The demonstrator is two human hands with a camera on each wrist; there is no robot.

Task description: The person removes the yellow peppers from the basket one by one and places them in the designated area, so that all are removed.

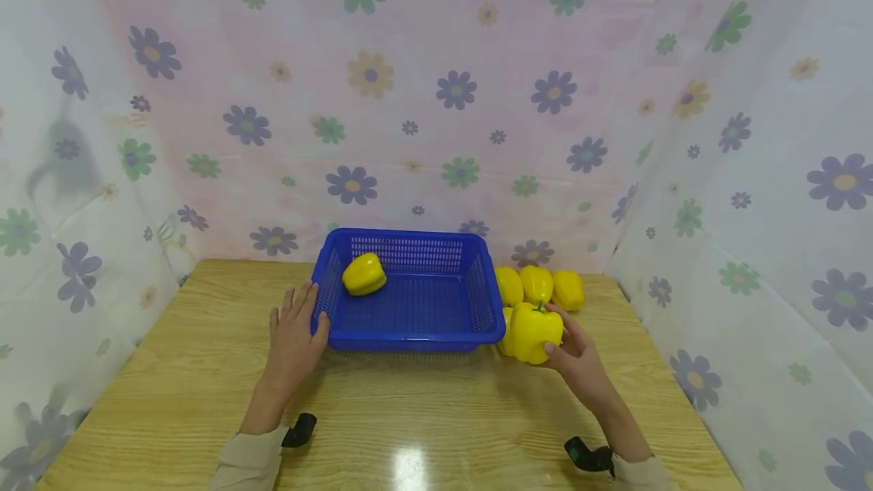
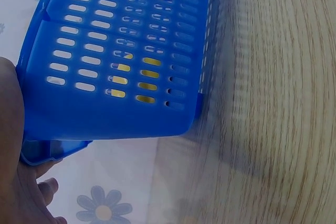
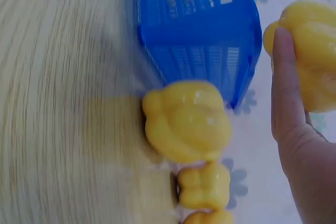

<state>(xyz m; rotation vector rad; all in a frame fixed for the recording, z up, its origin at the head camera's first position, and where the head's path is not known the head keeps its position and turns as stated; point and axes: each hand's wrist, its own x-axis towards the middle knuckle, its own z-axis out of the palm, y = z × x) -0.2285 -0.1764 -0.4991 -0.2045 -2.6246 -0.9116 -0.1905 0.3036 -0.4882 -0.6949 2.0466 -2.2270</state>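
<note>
My right hand (image 1: 580,362) grips a yellow bell pepper (image 1: 535,333) by its sides, lifted above the table beside the basket's right end. In the right wrist view the held bell pepper (image 3: 315,51) is partly cut off, with the thumb (image 3: 285,72) along it. My left hand (image 1: 295,336) rests on the left rim of the blue plastic basket (image 1: 416,342), its fingers fairly straight. Inside the basket, towards the left, lies one yellow bell pepper (image 1: 364,274). Through the slots in the left wrist view, some of that pepper (image 2: 148,86) shows yellow.
Several yellow bell peppers stand right of the basket: a back row with one pepper (image 1: 536,284) in its middle, and a nearer pepper (image 1: 505,339) mostly hidden behind the held one. A flowered cloth (image 1: 409,135) hangs behind the wooden table (image 1: 409,415).
</note>
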